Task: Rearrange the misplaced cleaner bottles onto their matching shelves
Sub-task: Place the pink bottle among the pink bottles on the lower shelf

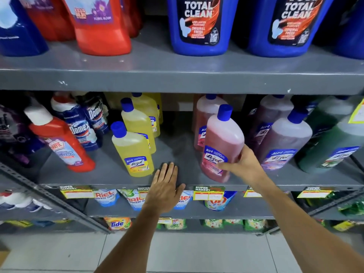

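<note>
1. While the right hand (pixel 243 164) wraps the lower body of a pink translucent plastic cleaner bottle with a blue cap (pixel 222 144), thumb across its label, the bottle tilts on the grey metal middle shelf (pixel 110 170).
2. Left hand (pixel 167 186) lies flat, fingers together, on the shelf's front edge, holding nothing.
3. Just left of that hand: a yellow blue-capped bottle (pixel 133 150).
4. Right of the gripping hand: a purple bottle (pixel 283 142).

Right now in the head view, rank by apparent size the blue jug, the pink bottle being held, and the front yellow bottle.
1. Blue jug, clearly largest, though cropped at the top.
2. Pink bottle, held by the right hand.
3. Front yellow bottle; it looks about the same model as the pink bottle, so this order is unsure.
</note>
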A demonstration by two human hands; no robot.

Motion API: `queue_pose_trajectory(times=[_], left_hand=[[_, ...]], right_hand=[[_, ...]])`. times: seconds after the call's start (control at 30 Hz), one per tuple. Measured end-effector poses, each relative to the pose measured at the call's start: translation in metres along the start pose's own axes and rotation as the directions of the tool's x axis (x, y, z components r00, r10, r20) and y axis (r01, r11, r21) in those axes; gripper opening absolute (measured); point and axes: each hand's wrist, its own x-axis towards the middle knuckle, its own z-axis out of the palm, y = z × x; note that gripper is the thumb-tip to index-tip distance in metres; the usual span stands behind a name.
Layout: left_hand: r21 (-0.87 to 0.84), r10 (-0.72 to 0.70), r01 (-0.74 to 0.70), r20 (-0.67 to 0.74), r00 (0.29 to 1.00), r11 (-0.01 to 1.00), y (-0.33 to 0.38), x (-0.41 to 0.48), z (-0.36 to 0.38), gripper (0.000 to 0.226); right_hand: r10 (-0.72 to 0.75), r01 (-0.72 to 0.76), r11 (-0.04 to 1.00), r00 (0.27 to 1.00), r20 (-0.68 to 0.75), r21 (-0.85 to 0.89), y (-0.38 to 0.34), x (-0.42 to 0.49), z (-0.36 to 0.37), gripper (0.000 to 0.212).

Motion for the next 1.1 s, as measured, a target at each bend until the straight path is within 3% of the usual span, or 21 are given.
queue_pose_trajectory(times=[0.13,0.3,0.43,0.83,1.1], left_hand=[[-0.003,-0.004,0.004,-0.005,1.0,1.0,0.0,-0.002,0.001,0.081],[-0.001,-0.016,0.016,-0.01,1.0,1.0,0.0,-0.002,0.004,0.079],[-0.011,-0.022,0.022,-0.006,1.0,1.0,0.001,-0.002,0.005,0.08],[-0.013,-0.027,0.027,0.002,1.0,1.0,0.001,-0.001,0.004,0.075],[-0.026,-0.036,0.036,0.011,0.999,0.999,-0.001,-0.001,0.004,0.072]], right_hand=[[0.046,-0.048,0.997,0.998,-0.034,-0.054,0.018,-0.003,0.012,0.076],[0.054,-0.052,0.997,0.997,0.049,-0.05,0.02,0.009,0.001,0.076],[0.043,-0.042,0.985,0.999,-0.003,-0.169,0.023,0.004,0.014,0.083],[0.021,-0.033,0.981,0.998,-0.066,-0.191,0.031,0.003,0.03,0.07],[0.051,-0.051,0.982,0.999,-0.003,-0.184,0.032,0.012,0.022,0.069]])
